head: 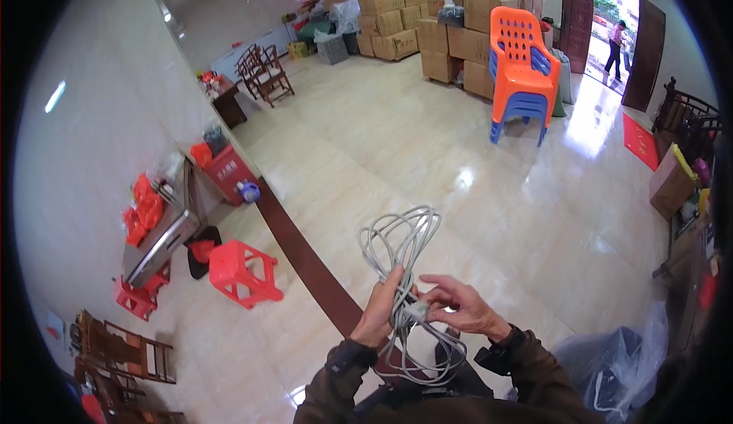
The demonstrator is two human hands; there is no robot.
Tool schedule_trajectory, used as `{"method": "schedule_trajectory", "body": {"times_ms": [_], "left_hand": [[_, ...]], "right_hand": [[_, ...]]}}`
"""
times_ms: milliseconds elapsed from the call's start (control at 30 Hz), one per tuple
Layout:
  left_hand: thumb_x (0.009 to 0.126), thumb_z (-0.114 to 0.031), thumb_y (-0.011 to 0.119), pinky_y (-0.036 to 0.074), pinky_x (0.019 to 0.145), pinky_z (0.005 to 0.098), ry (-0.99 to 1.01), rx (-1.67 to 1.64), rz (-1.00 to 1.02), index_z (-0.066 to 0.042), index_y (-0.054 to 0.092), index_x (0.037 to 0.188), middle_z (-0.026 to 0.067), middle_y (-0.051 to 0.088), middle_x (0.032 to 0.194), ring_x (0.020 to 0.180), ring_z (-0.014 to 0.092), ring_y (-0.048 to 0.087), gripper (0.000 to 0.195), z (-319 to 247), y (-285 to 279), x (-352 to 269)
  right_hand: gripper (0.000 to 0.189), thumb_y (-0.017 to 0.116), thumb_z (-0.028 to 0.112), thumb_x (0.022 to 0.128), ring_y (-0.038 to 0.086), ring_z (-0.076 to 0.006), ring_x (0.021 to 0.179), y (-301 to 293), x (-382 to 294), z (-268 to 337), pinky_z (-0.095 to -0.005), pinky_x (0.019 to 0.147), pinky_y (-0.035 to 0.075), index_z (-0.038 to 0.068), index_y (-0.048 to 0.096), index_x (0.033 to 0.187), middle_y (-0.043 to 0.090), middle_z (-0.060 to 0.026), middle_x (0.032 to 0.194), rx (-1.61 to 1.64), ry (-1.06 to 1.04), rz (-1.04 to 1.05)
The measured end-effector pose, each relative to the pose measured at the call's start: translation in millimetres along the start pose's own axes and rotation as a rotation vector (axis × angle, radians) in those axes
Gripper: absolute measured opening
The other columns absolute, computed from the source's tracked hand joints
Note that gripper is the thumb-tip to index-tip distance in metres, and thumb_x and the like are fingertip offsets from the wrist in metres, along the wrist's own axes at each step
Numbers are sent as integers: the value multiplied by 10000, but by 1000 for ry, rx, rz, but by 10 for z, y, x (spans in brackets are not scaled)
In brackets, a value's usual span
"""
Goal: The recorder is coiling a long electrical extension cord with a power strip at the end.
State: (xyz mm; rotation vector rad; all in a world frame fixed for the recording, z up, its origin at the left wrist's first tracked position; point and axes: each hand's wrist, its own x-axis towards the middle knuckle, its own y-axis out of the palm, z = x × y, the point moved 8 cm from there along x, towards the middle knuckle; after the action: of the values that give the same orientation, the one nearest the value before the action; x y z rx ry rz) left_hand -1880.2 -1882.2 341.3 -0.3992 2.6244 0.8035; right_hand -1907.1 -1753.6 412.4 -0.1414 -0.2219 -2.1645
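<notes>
A long grey cable [401, 235] is gathered into a coil of several loops, pinched at its middle. My left hand [381, 306] grips the bundle there, thumb uppermost. Loops spread out above the hand, and more hang below it in front of my legs. A pale connector [417, 310] on the cable lies against the crossing strands. My right hand [461, 304] has its thumb and bent fingers at this connector, with the index finger stretched out above. Some of the fingertips are hidden behind the cable.
A red plastic stool [243, 272] stands left of a dark floor strip [303, 252]. Stacked orange and blue chairs [521, 75] stand ahead, before cardboard boxes [395, 20]. Clear plastic bags [618, 361] lie at my right. A person [615, 52] is outside the open doorway.
</notes>
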Motion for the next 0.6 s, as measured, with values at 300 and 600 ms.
{"method": "schedule_trajectory", "body": {"times_ms": [300,600], "left_hand": [[963,-512,388,504,555,251,149,115,10,-11,592,809,101,635,714,614,142,615,562,-660,397,824],[962,-534,357,486,514,254,191,182,13,-7,580,835,108,633,723,592,152,600,586,-984,645,1875]], "right_hand": [[302,663,42,829,653,-199,864,-732,891,76,-305,834,488,27,634,1129,676,-112,930,-181,-10,355],[259,686,154,821,606,-242,742,-1498,1573,73,-327,669,476,66,663,1063,595,-99,845,-462,-165,254]]}}
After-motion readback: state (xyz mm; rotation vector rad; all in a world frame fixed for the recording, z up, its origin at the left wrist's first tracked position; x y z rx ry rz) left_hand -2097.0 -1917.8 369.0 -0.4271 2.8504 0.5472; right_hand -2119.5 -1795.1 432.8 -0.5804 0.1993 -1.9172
